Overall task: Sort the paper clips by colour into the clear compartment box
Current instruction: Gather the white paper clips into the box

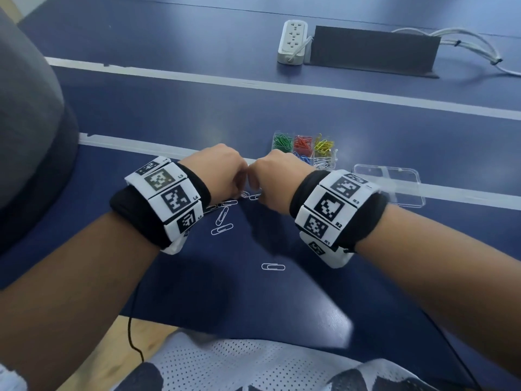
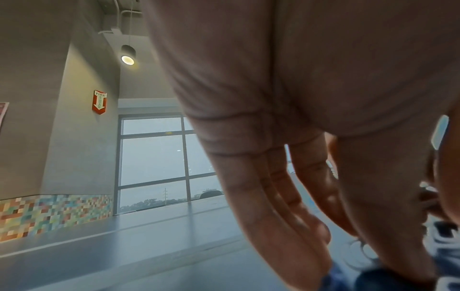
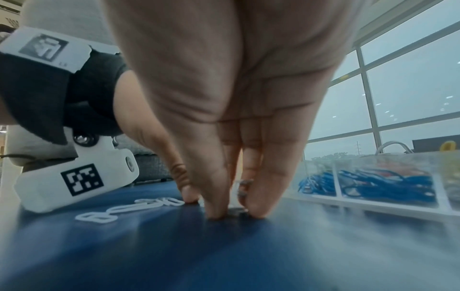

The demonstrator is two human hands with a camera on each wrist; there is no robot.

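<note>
While fingertips meet the table: right hand fingers together on a white clip, left unclear.

table: blue | white clips, compartment box, lid, power strip

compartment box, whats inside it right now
The compartment box holds green, red, yellow, blue and white clips, each colour apart. The right hand covers its near-left part.
</note>
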